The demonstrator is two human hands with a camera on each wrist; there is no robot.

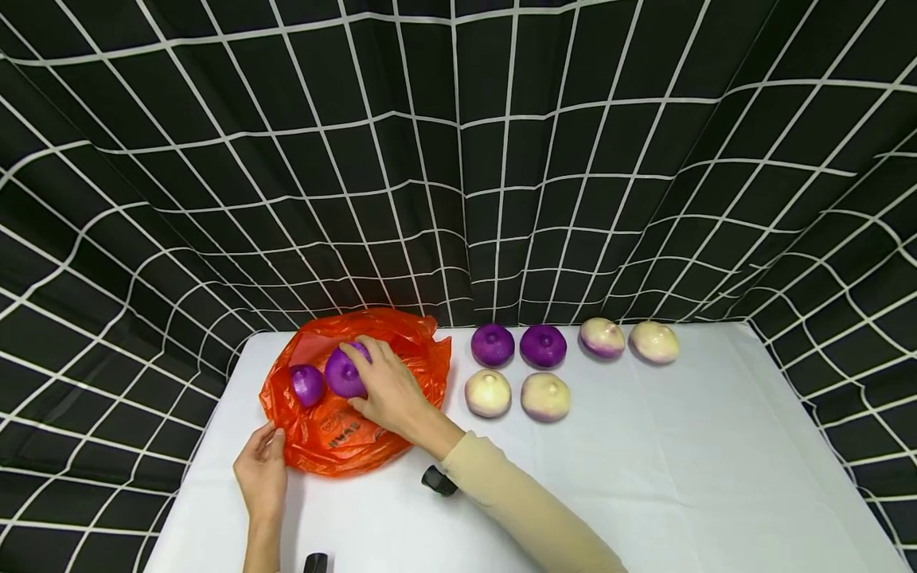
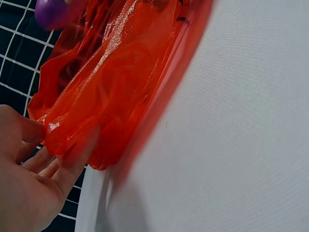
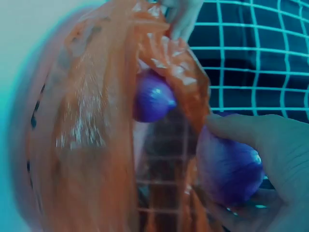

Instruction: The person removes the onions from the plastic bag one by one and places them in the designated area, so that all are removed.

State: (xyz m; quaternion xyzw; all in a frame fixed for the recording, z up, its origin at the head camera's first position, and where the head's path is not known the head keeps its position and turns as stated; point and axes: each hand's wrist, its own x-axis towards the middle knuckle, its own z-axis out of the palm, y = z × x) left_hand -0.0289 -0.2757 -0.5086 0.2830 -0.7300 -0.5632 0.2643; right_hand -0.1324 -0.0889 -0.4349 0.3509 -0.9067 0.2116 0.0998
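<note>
A red plastic bag (image 1: 358, 458) lies spread with its mouth gaping on the left of the white table. Inside it rests one purple onion (image 1: 306, 385). My right hand (image 1: 392, 390) grips another purple onion (image 1: 344, 372) over the bag's mouth, thumb and fingers curled round it; the right wrist view shows this onion (image 3: 229, 166) beside the bag's edge. At the bag's near left edge, my left hand (image 1: 263, 469) pinches the plastic between thumb and fingers. In the left wrist view, the thin film (image 2: 111, 92) partly covers those fingers.
Right of the bag stand two purple onions (image 1: 493, 345) in a back row with two pale, purple-tinged ones (image 1: 602, 338). Two more pale onions (image 1: 489, 393) sit in front. A small black object (image 1: 438, 481) lies by my right forearm. Black gridded curtain (image 1: 458, 159) encloses the table.
</note>
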